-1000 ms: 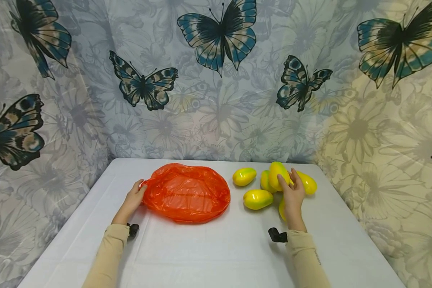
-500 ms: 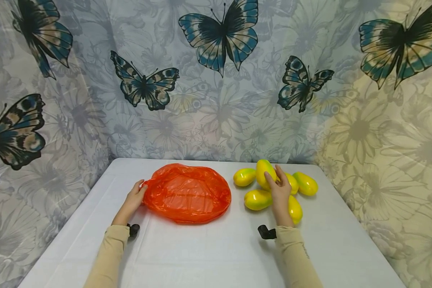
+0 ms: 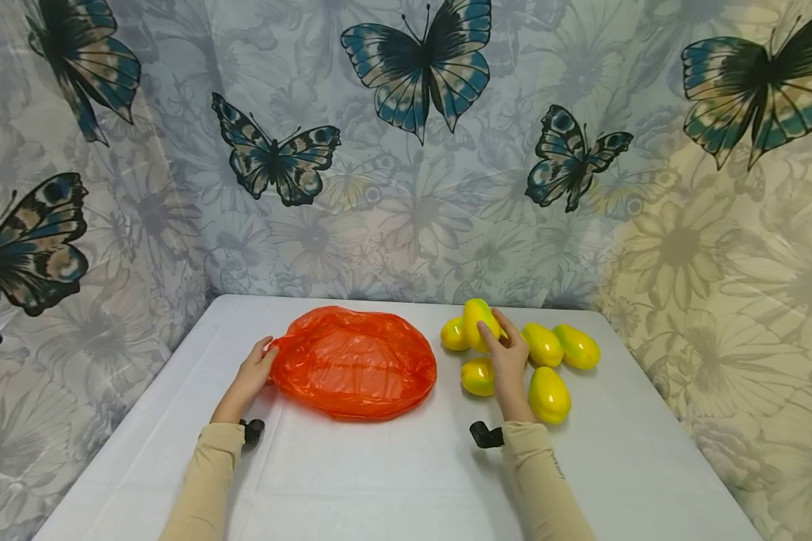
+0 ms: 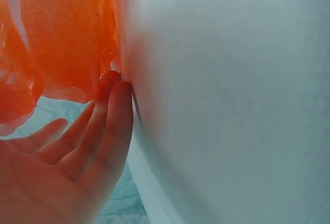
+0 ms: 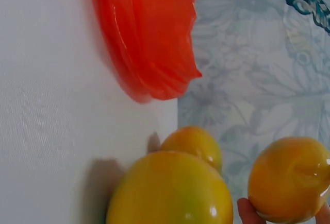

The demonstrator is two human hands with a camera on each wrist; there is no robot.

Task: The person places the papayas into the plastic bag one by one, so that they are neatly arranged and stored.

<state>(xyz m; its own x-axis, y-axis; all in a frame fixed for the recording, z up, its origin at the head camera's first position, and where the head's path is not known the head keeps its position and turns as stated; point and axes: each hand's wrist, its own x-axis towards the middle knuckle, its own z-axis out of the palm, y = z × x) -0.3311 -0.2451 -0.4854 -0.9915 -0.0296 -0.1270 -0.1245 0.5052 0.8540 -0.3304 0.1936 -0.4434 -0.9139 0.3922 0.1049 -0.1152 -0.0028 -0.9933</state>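
Sleeves in beige are entering from the near edge of the white tabletop. Taking the orange bag as landmark: the left hand is resting at the bag's left edge, fingers nearly straight and touching the plastic there; the left wrist view is showing fingertips against the film, not curled round it. To the right of the bag, the right hand is gripping one yellow mango, raised above the others, thumb and fingers curled round it. Further right of the bag, five loose mangoes are lying near one another on the tabletop. Behind the bag, a butterfly-print curtain is hanging.

Judged step: carrying the held mango toward the bag. The bag mouth is appearing nearly flat, so the next move is likely calling for the left hand to lift the rim open.
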